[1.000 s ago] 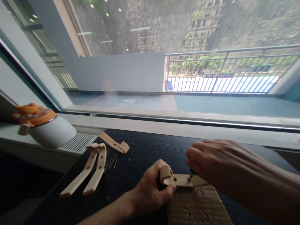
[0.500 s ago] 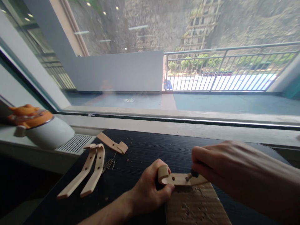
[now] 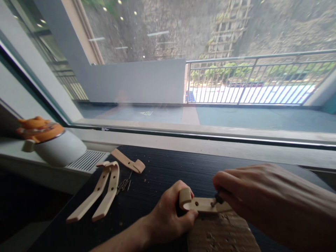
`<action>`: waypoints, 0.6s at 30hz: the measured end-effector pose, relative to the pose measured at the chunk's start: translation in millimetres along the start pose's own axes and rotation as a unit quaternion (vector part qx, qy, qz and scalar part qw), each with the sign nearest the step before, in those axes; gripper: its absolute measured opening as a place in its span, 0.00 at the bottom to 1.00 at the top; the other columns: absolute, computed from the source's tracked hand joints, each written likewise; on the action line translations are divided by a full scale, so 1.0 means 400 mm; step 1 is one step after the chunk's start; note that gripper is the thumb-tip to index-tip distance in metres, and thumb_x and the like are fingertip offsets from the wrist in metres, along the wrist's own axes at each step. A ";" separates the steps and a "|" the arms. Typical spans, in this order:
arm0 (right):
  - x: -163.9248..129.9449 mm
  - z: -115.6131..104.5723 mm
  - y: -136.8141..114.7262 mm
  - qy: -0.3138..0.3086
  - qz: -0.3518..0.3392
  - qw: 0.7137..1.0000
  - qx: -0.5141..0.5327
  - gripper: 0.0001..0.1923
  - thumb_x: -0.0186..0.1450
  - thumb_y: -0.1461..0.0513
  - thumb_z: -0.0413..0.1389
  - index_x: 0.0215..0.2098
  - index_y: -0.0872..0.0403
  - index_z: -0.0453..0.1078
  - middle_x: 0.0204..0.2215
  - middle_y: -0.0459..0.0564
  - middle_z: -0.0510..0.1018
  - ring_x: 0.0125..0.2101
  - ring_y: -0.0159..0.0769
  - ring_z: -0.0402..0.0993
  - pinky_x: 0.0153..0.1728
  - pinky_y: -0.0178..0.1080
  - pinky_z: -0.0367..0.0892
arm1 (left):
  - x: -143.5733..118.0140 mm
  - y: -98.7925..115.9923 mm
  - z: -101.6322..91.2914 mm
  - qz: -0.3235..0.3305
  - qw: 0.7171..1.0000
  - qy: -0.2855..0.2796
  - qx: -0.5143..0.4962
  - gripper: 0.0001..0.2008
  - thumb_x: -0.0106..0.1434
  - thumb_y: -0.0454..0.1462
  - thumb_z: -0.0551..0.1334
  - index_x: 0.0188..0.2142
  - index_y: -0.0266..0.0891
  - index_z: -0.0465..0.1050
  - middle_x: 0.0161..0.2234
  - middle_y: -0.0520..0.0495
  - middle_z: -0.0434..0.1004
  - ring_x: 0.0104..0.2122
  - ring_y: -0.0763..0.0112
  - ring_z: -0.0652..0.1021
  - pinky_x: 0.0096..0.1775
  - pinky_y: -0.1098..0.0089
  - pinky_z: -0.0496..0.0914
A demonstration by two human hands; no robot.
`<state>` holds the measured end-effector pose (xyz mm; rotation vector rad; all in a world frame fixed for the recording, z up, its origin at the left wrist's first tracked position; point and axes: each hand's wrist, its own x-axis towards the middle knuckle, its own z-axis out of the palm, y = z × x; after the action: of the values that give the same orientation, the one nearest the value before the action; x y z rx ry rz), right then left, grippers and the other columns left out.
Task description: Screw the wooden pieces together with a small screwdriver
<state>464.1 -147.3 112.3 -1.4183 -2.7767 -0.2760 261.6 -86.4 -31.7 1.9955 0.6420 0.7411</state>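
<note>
My left hand is closed around the curled end of a pale wooden hook, thumb along its near side. The hook lies across a scarred wooden block, and one open hole shows near the curl. In my right hand is a small hand tool with a dark collar and a short metal bit. Its tip meets the hook at the second hole spot, farther right. The tool's handle is hidden inside my fingers, and the hook's right end is partly behind that hand.
Two more wooden hooks lie side by side at left, and another hook sits beyond them. Several screws are piled beside them on the black table. A white pot with an orange lid stands by the window.
The whole view has shifted slightly. My right hand has turned a little around the tool, with the tip still at the same spot. My left hand keeps its hold on the hook.
</note>
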 end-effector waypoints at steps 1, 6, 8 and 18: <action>0.000 0.002 0.002 0.004 -0.006 1.000 0.002 0.12 0.54 0.72 0.53 0.24 0.50 0.56 0.14 0.37 0.64 0.11 0.26 0.56 0.14 0.34 0.42 | -0.001 -0.002 0.001 -0.001 1.000 0.000 0.001 0.10 0.54 0.30 0.60 0.36 0.39 0.62 0.30 0.53 0.63 0.29 0.75 0.64 0.32 0.74 0.63; 0.002 0.014 0.005 0.014 0.002 1.000 0.019 0.13 0.60 0.69 0.53 0.24 0.50 0.55 0.14 0.36 0.65 0.10 0.26 0.57 0.13 0.35 0.42 | -0.003 -0.006 0.002 0.000 1.000 0.002 0.007 0.10 0.54 0.30 0.61 0.36 0.39 0.62 0.32 0.53 0.64 0.30 0.74 0.66 0.33 0.74 0.64; 0.002 0.021 0.005 0.018 0.012 1.000 0.019 0.13 0.61 0.68 0.54 0.24 0.50 0.56 0.13 0.37 0.66 0.10 0.27 0.60 0.13 0.35 0.41 | -0.002 -0.005 0.001 0.000 1.000 0.003 0.008 0.10 0.54 0.30 0.61 0.36 0.39 0.62 0.31 0.53 0.64 0.30 0.74 0.66 0.33 0.74 0.64; 0.003 0.011 0.028 0.035 0.061 0.997 0.012 0.15 0.64 0.65 0.53 0.20 0.51 0.60 0.13 0.42 0.67 0.11 0.32 0.63 0.15 0.36 0.43 | -0.001 -0.003 0.001 0.009 1.000 0.006 0.008 0.10 0.54 0.30 0.61 0.36 0.39 0.62 0.31 0.53 0.63 0.29 0.75 0.65 0.33 0.74 0.64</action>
<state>472.7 -139.3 109.9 -1.5351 -2.6170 -0.2833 261.5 -86.6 -32.9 2.0139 0.6403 0.7618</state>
